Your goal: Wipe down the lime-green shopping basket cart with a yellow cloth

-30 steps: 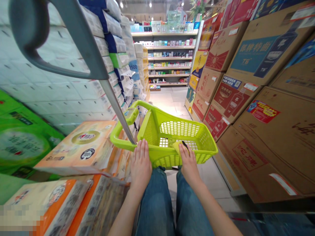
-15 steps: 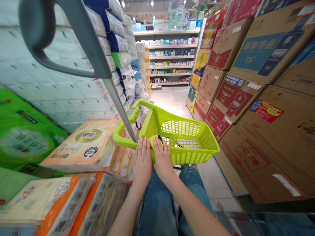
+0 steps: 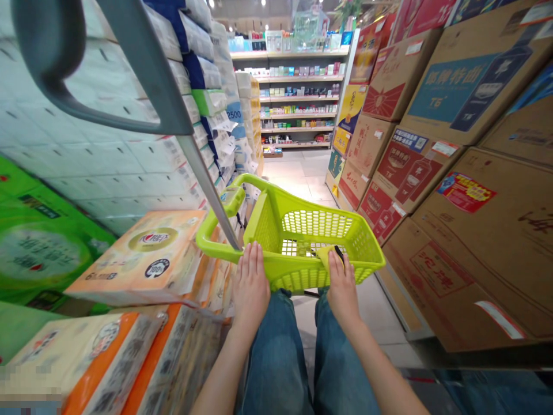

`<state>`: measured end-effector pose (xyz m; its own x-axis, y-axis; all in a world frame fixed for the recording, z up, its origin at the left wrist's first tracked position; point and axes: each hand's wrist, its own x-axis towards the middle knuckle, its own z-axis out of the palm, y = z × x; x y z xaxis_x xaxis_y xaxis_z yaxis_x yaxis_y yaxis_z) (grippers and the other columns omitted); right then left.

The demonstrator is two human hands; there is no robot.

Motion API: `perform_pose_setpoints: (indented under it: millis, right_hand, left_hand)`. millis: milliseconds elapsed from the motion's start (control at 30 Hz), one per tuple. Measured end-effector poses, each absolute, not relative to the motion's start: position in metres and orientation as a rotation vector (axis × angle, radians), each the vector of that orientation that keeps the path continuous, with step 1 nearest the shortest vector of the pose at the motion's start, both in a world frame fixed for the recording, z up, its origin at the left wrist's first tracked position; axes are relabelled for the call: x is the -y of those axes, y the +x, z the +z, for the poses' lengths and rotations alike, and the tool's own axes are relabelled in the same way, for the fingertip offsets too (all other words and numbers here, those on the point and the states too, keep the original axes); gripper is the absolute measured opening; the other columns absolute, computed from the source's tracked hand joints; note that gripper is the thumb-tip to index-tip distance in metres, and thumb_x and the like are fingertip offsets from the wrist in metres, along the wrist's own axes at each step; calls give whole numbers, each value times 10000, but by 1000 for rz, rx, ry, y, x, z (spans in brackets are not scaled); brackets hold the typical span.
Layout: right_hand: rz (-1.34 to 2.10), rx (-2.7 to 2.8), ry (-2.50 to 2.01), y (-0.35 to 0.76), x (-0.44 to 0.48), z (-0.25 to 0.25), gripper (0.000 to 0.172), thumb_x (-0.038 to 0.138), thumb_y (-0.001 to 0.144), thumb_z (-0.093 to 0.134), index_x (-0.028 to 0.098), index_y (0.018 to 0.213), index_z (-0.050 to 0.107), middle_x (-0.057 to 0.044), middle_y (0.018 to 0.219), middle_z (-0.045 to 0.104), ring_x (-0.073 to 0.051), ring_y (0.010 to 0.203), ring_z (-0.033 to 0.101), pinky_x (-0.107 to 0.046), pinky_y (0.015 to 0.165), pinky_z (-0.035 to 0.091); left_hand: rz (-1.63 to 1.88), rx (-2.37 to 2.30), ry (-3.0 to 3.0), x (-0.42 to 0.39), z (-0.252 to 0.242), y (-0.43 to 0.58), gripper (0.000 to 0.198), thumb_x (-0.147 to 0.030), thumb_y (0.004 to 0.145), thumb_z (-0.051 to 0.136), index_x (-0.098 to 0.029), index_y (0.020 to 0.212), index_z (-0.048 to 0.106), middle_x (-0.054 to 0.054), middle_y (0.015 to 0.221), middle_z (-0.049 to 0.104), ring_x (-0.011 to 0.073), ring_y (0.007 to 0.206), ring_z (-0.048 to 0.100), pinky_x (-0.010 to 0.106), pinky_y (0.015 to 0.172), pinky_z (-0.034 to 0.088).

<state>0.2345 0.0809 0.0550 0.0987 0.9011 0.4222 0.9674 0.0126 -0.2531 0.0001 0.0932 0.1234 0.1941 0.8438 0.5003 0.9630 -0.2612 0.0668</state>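
Note:
A lime-green trolley basket [image 3: 294, 264] with perforated walls stands in front of my knees. Over its near rim, by the foot of the metal pole [image 3: 211, 190], lies my left hand [image 3: 250, 282], its fingers close together and gripping the edge; the thumb is hidden. Farther right along the same rim, my right hand [image 3: 343, 288] presses a yellow cloth [image 3: 324, 253] with a black strip against the basket. Part of the cloth is covered by the fingers. A grey looped handle [image 3: 144, 63] tops the pole at upper left.
Packs of tissue paper [image 3: 142, 248] are stacked on the left, with a white wall of packs [image 3: 116, 167] behind. Cardboard cartons [image 3: 492, 230] rise on the right. Beyond the tiled aisle floor [image 3: 305, 167], shelves [image 3: 298, 101] hold small goods.
My right hand has slid right along the near rim with the yellow cloth, away from my left hand. My left hand stays by the pole.

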Motion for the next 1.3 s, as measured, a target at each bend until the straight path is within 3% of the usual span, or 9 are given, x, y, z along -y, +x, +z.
perform_pose_setpoints:
  millis: [100,367,700,933,1133,1300]
  right_hand:
    - [-118,1776,-1863,208,-85,62,897,-78,695,340,119,1563,226,-131,1544,409,-325,1507,153,-606,1174,294]
    - [247,1955,-1532,96,-106,117,827,-36,685,404,74,1504,364,-138,1532,419,-309,1481,215,-569,1207,264]
    - [-66,1990,-1675,175,-88,83,879,-85,735,315,145,1575,196,-97,1562,399,-282,1502,179,-542,1188,321]
    - [-228,1896,-1826,230,-82,52,1014,-70,676,362,187,1590,6,-95,1584,360,-305,1503,192,-579,1170,331]
    - [45,1834,-1735,165,-91,74,975,-74,647,362,120,1579,150,-133,1588,345,-299,1531,70,-614,1195,264]
    - [280,2003,-1555,100,-101,116,859,-34,681,400,59,1530,304,-132,1599,326,-302,1520,119,-560,1222,242]
  left_hand:
    - [-656,1712,-2213,-94,123,-1,802,-49,802,467,-72,1551,182,180,1580,349,282,1510,215,474,1216,268]
    - [-621,1681,-2165,-98,115,-3,685,-85,895,391,-83,1553,199,180,1576,357,265,1506,231,469,1207,296]
    - [-660,1741,-2186,-94,121,2,787,-55,813,454,-64,1551,184,182,1589,331,276,1512,211,473,1214,271]
    - [-607,1730,-2183,-94,124,0,792,-58,823,441,-86,1566,165,161,1609,296,271,1515,203,472,1218,262]
    - [-557,1704,-2162,-92,121,-3,726,-37,879,342,-108,1573,143,130,1619,269,251,1511,219,463,1209,287]
    - [-531,1679,-2151,-90,116,-5,694,-47,911,317,-124,1574,124,123,1621,263,237,1513,202,456,1208,301]
